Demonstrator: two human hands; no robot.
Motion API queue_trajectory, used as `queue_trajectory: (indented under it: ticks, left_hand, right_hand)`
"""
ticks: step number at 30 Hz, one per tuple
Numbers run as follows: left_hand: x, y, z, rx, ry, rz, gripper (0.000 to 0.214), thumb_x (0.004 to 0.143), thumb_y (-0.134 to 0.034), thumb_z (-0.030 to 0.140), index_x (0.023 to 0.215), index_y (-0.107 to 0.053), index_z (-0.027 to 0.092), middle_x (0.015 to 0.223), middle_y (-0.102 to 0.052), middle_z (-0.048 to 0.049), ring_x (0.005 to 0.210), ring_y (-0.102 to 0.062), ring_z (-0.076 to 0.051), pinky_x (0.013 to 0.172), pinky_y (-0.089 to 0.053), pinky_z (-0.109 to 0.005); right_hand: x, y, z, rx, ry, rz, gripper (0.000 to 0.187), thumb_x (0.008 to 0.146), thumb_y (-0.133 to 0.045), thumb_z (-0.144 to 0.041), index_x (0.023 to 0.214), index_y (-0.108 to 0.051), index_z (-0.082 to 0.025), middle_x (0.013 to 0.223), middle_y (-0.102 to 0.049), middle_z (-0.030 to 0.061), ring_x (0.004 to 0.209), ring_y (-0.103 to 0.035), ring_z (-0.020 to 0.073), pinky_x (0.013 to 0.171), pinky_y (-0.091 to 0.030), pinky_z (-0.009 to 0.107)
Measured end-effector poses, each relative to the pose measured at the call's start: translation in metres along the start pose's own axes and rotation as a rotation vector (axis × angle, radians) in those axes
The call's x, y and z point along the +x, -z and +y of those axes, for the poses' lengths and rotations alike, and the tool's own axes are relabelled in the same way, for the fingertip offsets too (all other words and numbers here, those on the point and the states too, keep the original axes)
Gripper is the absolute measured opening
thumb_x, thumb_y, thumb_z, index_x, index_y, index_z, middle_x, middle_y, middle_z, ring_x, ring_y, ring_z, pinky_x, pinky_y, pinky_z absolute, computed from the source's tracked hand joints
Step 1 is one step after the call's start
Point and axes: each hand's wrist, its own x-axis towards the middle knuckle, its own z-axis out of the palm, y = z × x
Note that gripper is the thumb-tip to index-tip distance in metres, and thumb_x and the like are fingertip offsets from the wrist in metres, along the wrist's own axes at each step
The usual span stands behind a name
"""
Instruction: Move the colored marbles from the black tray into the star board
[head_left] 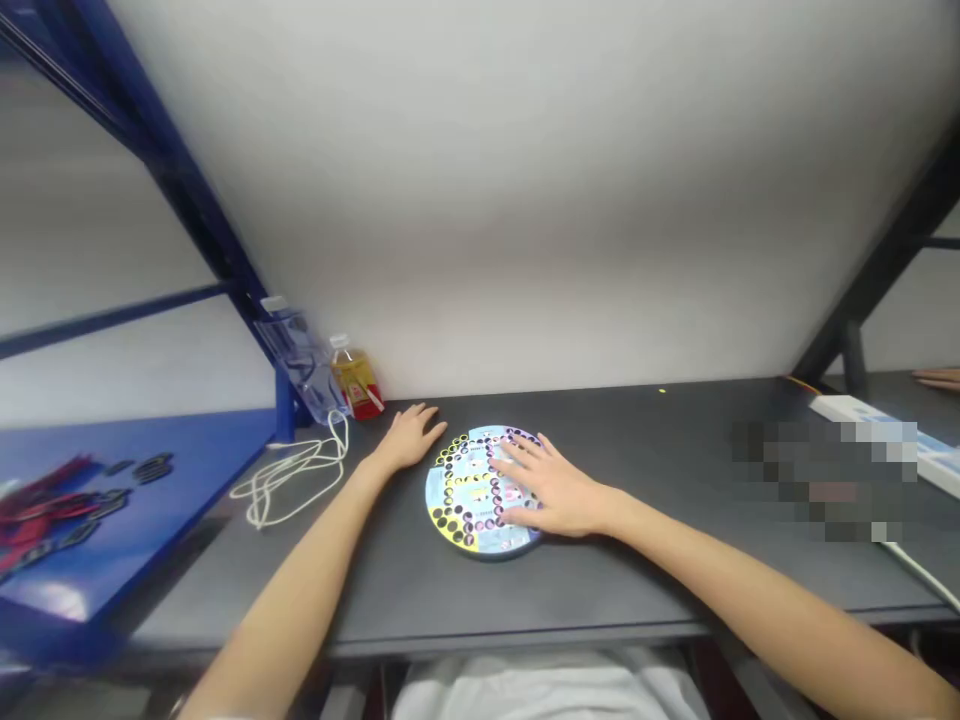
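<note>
On the dark grey desk [660, 560], near its middle, lies a round colourful board [469, 495] dotted with dark spots. The right hand [551, 490] rests flat on it, fingers [517, 455] spread open, gripping nothing. The left hand [409, 437] lies open on the desk just beside the board. Further left are a coiled white cable [296, 478] and a small yellow plastic bottle [356, 380].

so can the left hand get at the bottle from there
Probably yes: the left hand lies flat on the table near the bottle, with bare table between them.
</note>
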Motion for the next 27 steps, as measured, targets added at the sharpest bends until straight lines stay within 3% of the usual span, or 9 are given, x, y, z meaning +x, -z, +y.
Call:
queue_trajectory:
  ticks: [5,12,27]
  left_hand:
    - [0.000,0.001,0.001,-0.007,-0.005,-0.001,0.069,0.091,-0.031,0.065,0.139,-0.048,0.019,0.147,-0.042,-0.0154,0.137,-0.034,-0.032,0.112,-0.023,-0.051]
    - [-0.002,0.001,0.002,0.007,-0.018,0.009,0.068,0.092,-0.030,0.064,0.139,-0.048,0.018,0.146,-0.042,-0.0158,0.137,-0.034,-0.032,0.111,-0.023,-0.052]
    - [-0.001,0.000,-0.001,-0.008,-0.009,0.000,0.068,0.091,-0.031,0.065,0.139,-0.048,0.019,0.146,-0.043,-0.0150,0.138,-0.034,-0.032,0.112,-0.023,-0.050]
  right_hand:
    - [-0.005,0.004,-0.001,0.021,0.036,-0.014,0.085,0.084,-0.044,-0.072,0.152,-0.025,-0.025,0.160,-0.013,0.0116,0.146,-0.009,0.0348,0.115,0.001,0.058]
    - [-0.016,0.002,-0.011,0.028,0.135,-0.056,0.108,0.067,-0.063,-0.075,0.154,-0.021,-0.026,0.160,-0.005,0.0134,0.145,-0.005,0.0401,0.114,0.001,0.060]
    - [-0.012,-0.003,-0.016,0.033,0.117,-0.039,0.104,0.070,-0.057,-0.078,0.153,-0.024,-0.024,0.160,-0.010,0.0148,0.145,-0.007,0.0389,0.115,-0.002,0.058]
